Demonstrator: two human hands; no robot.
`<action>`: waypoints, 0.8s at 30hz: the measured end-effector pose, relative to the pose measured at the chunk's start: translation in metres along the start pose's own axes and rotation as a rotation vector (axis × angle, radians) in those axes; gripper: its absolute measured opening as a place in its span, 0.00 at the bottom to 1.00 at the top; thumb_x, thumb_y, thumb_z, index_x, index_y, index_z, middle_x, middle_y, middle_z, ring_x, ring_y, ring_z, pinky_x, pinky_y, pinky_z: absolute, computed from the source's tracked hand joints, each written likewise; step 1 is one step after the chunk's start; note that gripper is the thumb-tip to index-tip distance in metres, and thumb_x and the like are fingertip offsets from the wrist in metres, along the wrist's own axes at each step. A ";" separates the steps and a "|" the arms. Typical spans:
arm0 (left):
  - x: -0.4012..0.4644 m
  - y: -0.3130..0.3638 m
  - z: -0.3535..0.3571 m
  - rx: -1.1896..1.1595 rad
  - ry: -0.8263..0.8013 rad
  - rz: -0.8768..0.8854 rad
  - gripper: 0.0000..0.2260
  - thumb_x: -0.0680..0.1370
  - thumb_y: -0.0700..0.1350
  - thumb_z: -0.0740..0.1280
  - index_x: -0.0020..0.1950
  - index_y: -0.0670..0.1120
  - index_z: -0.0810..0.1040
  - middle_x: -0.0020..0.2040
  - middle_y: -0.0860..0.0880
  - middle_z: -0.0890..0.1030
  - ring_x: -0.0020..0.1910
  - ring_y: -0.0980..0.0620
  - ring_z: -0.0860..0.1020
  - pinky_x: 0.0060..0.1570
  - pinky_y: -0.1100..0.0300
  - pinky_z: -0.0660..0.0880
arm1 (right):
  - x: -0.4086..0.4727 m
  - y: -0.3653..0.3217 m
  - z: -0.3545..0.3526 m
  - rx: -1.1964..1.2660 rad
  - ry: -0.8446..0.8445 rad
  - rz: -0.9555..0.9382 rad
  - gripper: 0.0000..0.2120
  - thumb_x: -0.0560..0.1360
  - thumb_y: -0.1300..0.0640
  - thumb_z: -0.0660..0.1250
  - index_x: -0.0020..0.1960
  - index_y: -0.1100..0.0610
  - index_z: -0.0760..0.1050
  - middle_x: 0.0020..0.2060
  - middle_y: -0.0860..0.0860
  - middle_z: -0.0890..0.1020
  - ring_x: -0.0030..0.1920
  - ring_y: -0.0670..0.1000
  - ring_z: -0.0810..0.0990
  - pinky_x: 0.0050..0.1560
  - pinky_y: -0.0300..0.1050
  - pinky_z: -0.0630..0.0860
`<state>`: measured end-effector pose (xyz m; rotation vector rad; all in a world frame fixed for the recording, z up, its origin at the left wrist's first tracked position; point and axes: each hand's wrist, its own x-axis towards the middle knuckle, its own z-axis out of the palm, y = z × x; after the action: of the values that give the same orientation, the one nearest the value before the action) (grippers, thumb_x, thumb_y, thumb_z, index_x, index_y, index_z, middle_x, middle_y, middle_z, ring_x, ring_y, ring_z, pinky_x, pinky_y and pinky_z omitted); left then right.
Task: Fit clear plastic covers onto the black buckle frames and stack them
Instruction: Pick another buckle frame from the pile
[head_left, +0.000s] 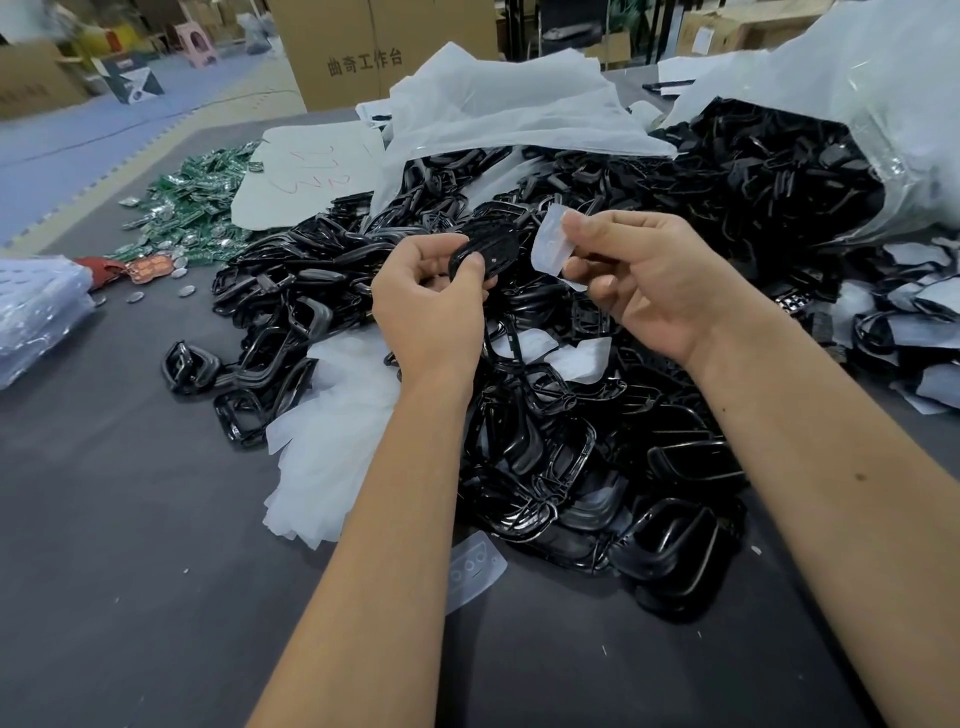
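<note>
My left hand (428, 301) grips a black buckle frame (491, 247) by its lower edge, above the middle of the table. My right hand (639, 280) pinches a clear plastic cover (551, 244) between thumb and fingers, just right of the frame and apart from it. Below both hands lies a big heap of black frames (545, 447). Loose clear covers (332, 441) lie in a pile to the left of the heap, and one single cover (475, 564) sits on the table near my left forearm.
The dark grey table (130, 571) holds an open bag of black frames (789, 166) at the back right, white plastic sheets (498, 109) behind, green circuit boards (202, 208) at the back left and stacked clear trays (36, 312) at the left edge. Cardboard boxes stand beyond.
</note>
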<state>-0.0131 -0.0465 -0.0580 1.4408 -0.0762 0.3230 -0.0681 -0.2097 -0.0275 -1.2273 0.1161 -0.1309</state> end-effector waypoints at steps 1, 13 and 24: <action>0.000 0.000 0.000 -0.001 -0.002 0.001 0.07 0.76 0.32 0.72 0.47 0.44 0.82 0.41 0.43 0.81 0.37 0.46 0.81 0.41 0.61 0.81 | 0.000 0.000 0.000 -0.001 -0.009 -0.007 0.09 0.68 0.53 0.78 0.38 0.56 0.80 0.35 0.50 0.83 0.35 0.45 0.82 0.27 0.31 0.71; 0.001 -0.001 0.000 -0.012 -0.028 -0.015 0.07 0.76 0.33 0.72 0.48 0.44 0.82 0.40 0.46 0.82 0.36 0.49 0.85 0.39 0.63 0.79 | -0.003 -0.002 0.001 0.044 -0.169 -0.097 0.11 0.77 0.56 0.71 0.39 0.53 0.71 0.57 0.58 0.86 0.43 0.48 0.78 0.30 0.35 0.67; 0.000 -0.001 0.001 0.011 -0.051 -0.021 0.07 0.76 0.34 0.73 0.48 0.45 0.83 0.40 0.46 0.83 0.37 0.47 0.86 0.38 0.60 0.79 | -0.002 0.000 0.005 -0.048 -0.144 -0.152 0.12 0.74 0.54 0.76 0.38 0.55 0.75 0.40 0.54 0.81 0.38 0.47 0.76 0.34 0.38 0.69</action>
<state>-0.0123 -0.0474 -0.0587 1.4598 -0.1005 0.2696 -0.0688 -0.2047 -0.0254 -1.2886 -0.0999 -0.1718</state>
